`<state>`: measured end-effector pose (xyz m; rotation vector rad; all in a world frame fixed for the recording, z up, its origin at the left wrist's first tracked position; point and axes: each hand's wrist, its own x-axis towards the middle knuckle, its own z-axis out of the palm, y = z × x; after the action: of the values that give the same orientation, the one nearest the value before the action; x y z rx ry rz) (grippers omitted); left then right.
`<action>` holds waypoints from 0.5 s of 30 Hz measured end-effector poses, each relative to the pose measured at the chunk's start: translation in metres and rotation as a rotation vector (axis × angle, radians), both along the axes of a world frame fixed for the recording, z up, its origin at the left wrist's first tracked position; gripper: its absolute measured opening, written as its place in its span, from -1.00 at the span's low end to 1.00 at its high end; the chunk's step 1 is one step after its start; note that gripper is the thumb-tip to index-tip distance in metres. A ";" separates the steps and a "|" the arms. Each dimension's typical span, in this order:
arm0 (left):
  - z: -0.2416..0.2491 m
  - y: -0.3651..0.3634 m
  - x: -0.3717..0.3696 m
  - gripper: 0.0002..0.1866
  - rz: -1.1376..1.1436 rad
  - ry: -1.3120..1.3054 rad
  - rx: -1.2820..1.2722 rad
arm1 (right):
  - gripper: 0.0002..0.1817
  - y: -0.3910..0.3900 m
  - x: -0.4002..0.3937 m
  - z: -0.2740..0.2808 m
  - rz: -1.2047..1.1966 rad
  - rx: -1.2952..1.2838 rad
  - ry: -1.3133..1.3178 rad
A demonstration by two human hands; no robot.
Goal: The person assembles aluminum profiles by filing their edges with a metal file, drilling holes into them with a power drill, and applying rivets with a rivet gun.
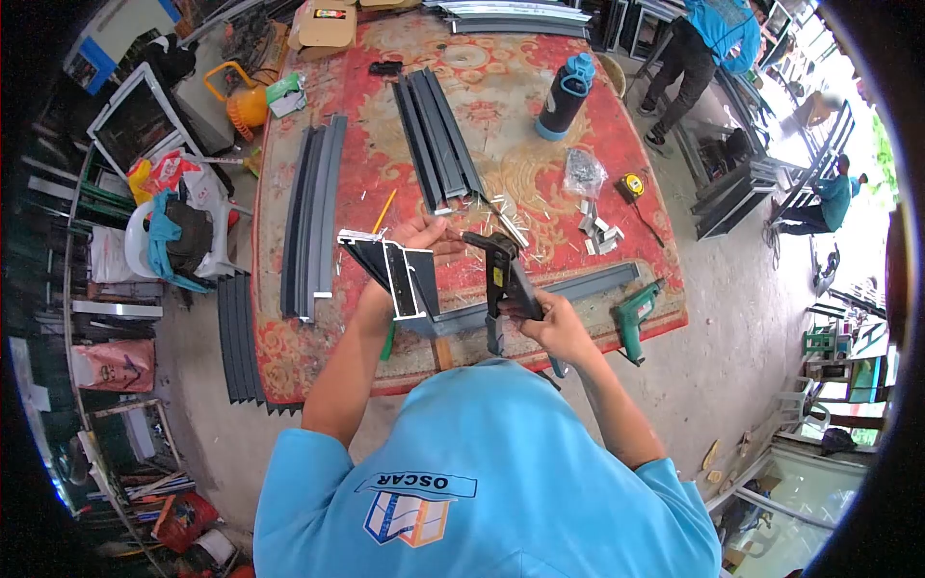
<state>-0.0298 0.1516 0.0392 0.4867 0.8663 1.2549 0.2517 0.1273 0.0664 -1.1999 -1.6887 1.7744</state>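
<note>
In my right hand (556, 328) is a black hand riveter (500, 275), with my fingers wrapped round its handle. Its nose points left, towards my left hand (424, 235). The fingertips of that hand are pinched together at the nose; whatever small thing they hold is too small to make out. Dark grey aluminium profiles (411, 279) with pale cut ends stand in front of my left wrist and hide part of it. A long grey profile (588, 283) lies along the near side of the table, passing behind the riveter.
Dark profiles (438, 140) lie across the red patterned table (371, 96), with more profiles (313, 212) at left. Scattered rivets, a plastic bag (584, 173), metal brackets (599, 231), a tape measure (631, 186), a green drill (636, 318) and a bottle (565, 99) are right. Two people are beyond.
</note>
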 end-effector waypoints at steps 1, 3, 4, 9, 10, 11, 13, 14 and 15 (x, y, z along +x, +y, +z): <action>0.000 -0.001 0.000 -0.79 0.009 0.000 -0.005 | -0.57 -0.002 -0.002 0.001 -0.015 0.021 0.050; 0.001 -0.002 0.002 -0.80 0.017 -0.002 -0.009 | -0.57 -0.002 0.000 0.004 0.016 -0.025 -0.014; 0.001 -0.003 0.003 -0.80 0.023 -0.037 0.014 | -0.58 -0.001 0.001 0.006 0.051 -0.070 -0.078; 0.004 -0.006 0.008 -0.83 0.036 -0.099 0.006 | -0.57 -0.008 -0.005 0.016 0.046 -0.107 -0.091; 0.006 -0.009 0.010 -0.83 0.066 -0.086 0.015 | -0.57 -0.009 -0.004 0.013 0.039 -0.105 -0.044; 0.007 -0.011 0.011 -0.83 0.096 -0.073 0.024 | -0.57 -0.010 -0.004 0.010 0.040 -0.103 -0.045; 0.006 -0.013 0.009 -0.83 0.090 -0.087 0.016 | -0.57 -0.011 -0.002 0.006 0.011 -0.095 -0.048; 0.006 -0.014 0.009 -0.83 0.084 -0.100 0.006 | -0.57 -0.012 0.000 0.003 0.010 -0.093 -0.049; 0.007 -0.015 0.009 -0.83 0.082 -0.101 0.009 | -0.57 -0.012 0.001 0.001 0.012 -0.080 -0.050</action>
<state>-0.0207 0.1365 0.0462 0.3947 0.8025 1.3471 0.2527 0.1154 0.0677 -1.2811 -1.6700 1.8496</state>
